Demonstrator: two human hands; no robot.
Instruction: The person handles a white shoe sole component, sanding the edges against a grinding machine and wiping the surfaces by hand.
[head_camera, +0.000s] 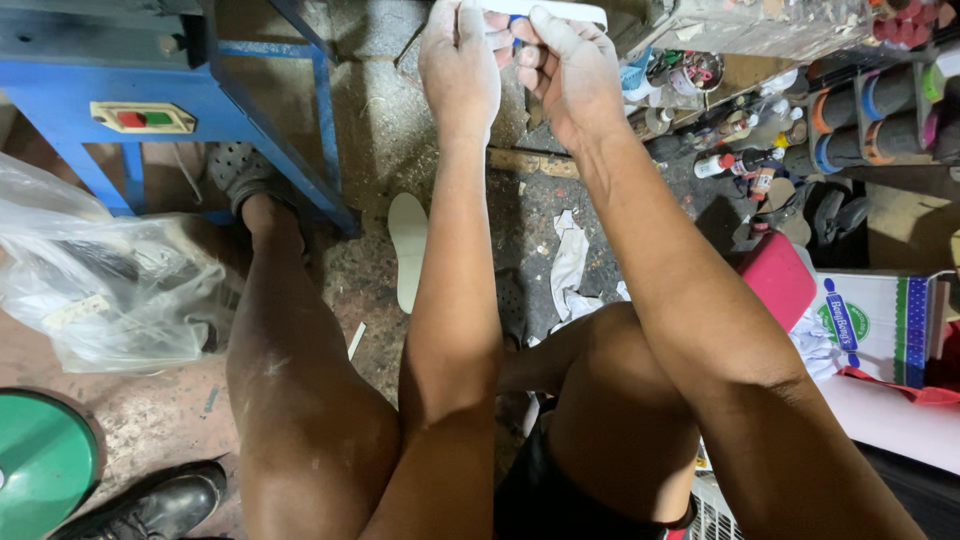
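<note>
Left hand (458, 62): raised at the top centre of the frame, dusted white; its fingers (446, 18) are closed on the near end of a white insole (548, 11).
Right hand (568, 68): raised just beside the left hand, also dusted white; its fingers (522, 52) are curled under the same white insole, with something blue seen between them that cannot be identified.
White insole: held by both hands at the very top edge of the frame, partly cut off by the edge.
Second insole (407, 250): a pale one is seen lying flat on the floor (380, 130), below the hands, between the knees.
Blue machine frame (110, 105): placed at the upper left, with a switch box bearing a red and a green button (143, 118).
Plastic bag (95, 285): a clear, crumpled one is seen at the left edge, beside the left leg.
Green round lid (40, 465): cut off at the lower left corner.
Black shoe (160, 505): seen at the bottom left, near the green round lid.
Scraps of white material (568, 262): scattered on the floor near the right knee.
Rolls and bottles (850, 115): crowded on the floor and shelves at the upper right.
Red cushion (780, 280): seen at the right, beside the right forearm.
</note>
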